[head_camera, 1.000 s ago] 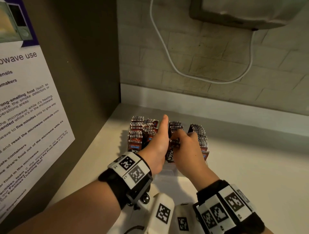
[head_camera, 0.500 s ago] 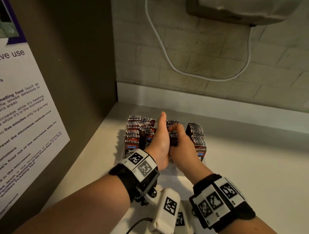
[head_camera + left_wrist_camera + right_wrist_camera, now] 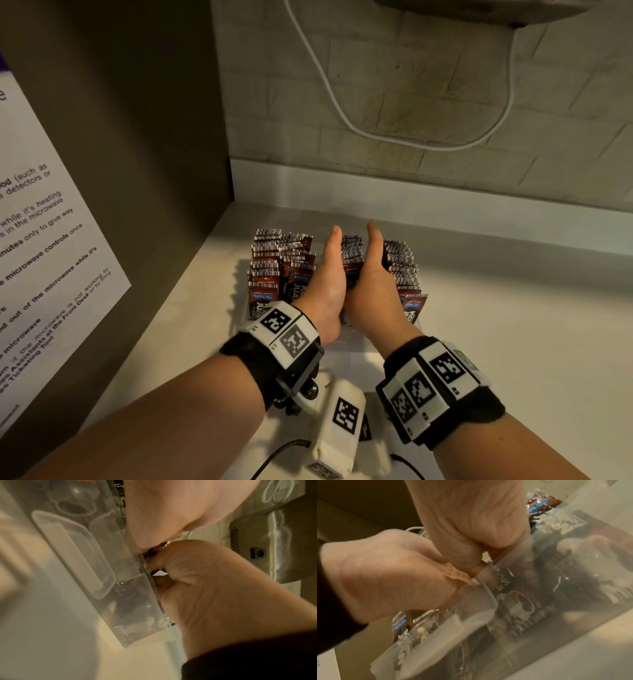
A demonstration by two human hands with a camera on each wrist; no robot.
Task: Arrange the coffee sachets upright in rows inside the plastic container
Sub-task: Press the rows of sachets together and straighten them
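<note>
Red and black coffee sachets stand upright in rows in a clear plastic container (image 3: 356, 346) on the counter. Two rows (image 3: 274, 267) fill its left side and one row (image 3: 402, 270) its right. My left hand (image 3: 329, 274) and right hand (image 3: 373, 281) stand like flat blades on either side of the middle row (image 3: 352, 250), thumbs straight and pointing away, pressing it between the palms. The fingers reach down into the container and are hidden. The wrist views show the heels of the left hand (image 3: 385, 574) and right hand (image 3: 223, 601) meeting at the container's wall (image 3: 120, 588).
A dark cabinet side (image 3: 137, 137) with a printed microwave notice (image 3: 44, 257) stands close on the left. Behind the container is a brick wall with a looping white cable (image 3: 342, 102) under an appliance (image 3: 479, 10). Pale counter (image 3: 513, 325) stretches to the right.
My right hand has stopped pinching the middle row's sachet tops and now lies flat along the row, thumb straight. Both hands have closed in on the row from either side.
</note>
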